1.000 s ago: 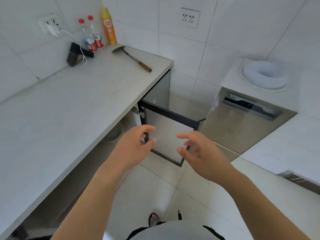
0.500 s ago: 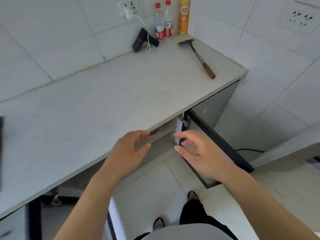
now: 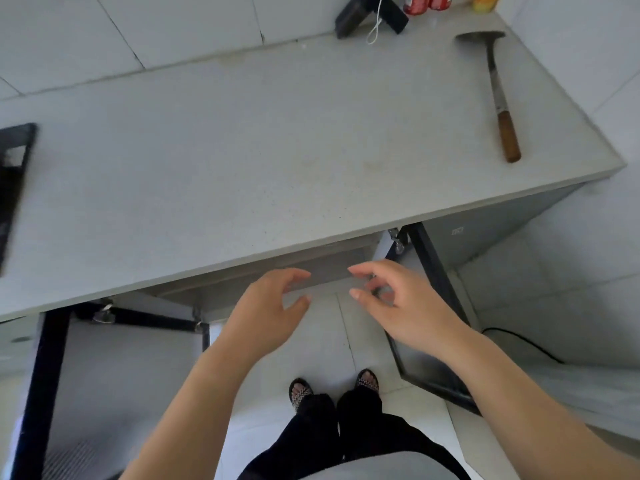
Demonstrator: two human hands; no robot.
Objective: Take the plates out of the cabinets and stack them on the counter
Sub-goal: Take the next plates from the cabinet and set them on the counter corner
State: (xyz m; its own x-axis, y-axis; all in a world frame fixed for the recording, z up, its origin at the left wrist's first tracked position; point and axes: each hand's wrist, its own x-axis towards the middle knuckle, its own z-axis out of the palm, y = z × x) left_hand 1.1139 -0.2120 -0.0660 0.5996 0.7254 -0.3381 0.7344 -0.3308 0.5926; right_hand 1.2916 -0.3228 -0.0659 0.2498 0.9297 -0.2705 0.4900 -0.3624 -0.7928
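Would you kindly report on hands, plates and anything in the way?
Both empty: left hand and right hand open before the counter edge. No plates in view. Cabinet door open by right hand; spatula on counter's right end.

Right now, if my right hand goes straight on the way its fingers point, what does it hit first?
Probably the left hand: the right hand points its fingers across a gap at it. Depth is unclear, so it could instead pass it and meet the grey panel under the counter.
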